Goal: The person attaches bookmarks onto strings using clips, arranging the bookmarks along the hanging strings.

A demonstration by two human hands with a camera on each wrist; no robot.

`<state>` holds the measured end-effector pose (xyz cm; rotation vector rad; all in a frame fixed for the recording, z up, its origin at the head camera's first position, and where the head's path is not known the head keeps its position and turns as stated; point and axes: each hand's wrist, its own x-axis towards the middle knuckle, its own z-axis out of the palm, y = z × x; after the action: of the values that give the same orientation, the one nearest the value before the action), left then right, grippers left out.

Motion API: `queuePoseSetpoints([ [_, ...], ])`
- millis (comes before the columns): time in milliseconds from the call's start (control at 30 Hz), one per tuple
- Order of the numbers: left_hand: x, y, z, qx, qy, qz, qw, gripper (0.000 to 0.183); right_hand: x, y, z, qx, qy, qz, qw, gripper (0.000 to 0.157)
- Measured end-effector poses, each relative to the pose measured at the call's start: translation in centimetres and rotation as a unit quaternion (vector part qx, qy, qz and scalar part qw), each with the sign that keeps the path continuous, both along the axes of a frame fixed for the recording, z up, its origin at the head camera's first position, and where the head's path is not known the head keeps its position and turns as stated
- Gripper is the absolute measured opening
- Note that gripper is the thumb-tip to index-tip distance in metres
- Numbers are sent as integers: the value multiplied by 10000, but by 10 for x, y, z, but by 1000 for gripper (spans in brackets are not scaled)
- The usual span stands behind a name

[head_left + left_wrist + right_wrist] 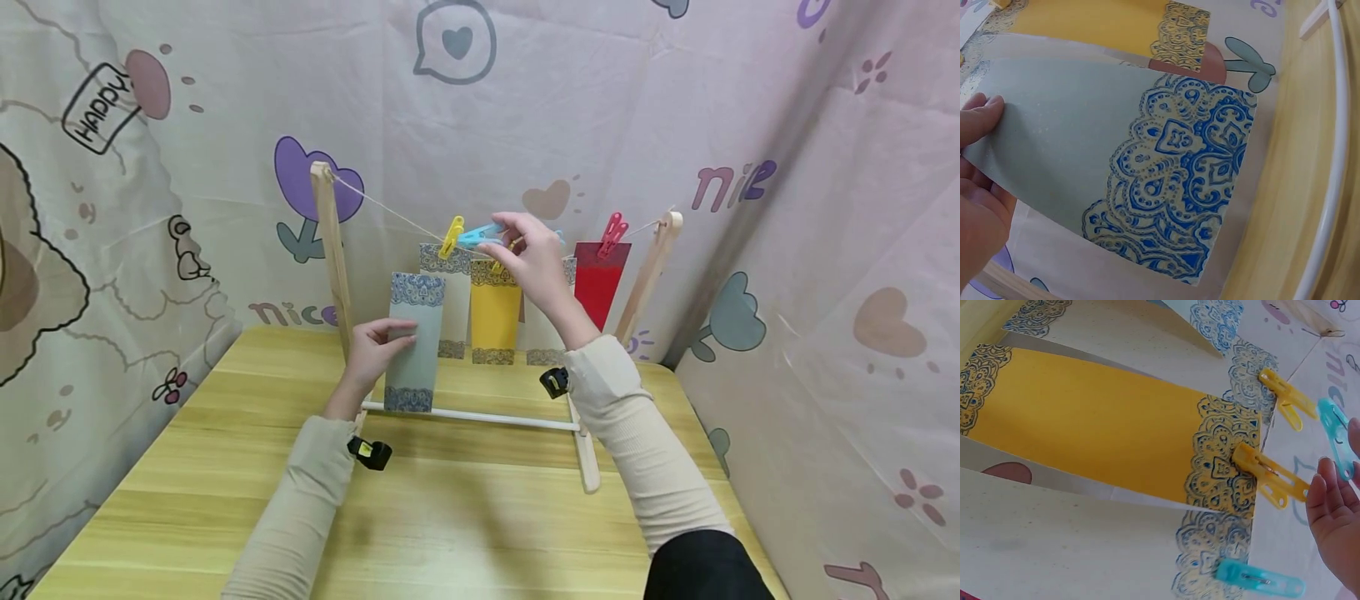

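Note:
My left hand (375, 354) pinches a pale blue-green card (414, 358) by its left side, thumb in front. Blue lace-like patterns run along the card's top and bottom, and it hangs upright before the string (392, 208). Between thumb and fingers, my right hand (538, 267) holds a light blue clothespin (1337, 437) just above the string, beside a yellow clothespin (1288, 397). That yellow one clips a white card (454, 317). Another yellow clothespin (1269, 475) grips a yellow card (493, 312), and a second light blue clothespin (1260, 578) is on another white card (1085, 534).
A red clothespin (612, 234) holds a red card (600, 287) near the right wooden post (651, 275). The left post (331, 242) carries the string's other end. A white rod (510, 418) crosses low above the wooden table (450, 533). Printed cloth (600, 100) surrounds the table's back and sides.

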<state>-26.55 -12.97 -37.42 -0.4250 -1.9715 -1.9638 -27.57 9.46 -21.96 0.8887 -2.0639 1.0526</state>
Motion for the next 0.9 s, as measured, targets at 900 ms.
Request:
queuePoseSetpoints([
  [900,1,-10,34,386,271,256,9986,19,-6,-42,37,687,-902,-630,9916,41],
])
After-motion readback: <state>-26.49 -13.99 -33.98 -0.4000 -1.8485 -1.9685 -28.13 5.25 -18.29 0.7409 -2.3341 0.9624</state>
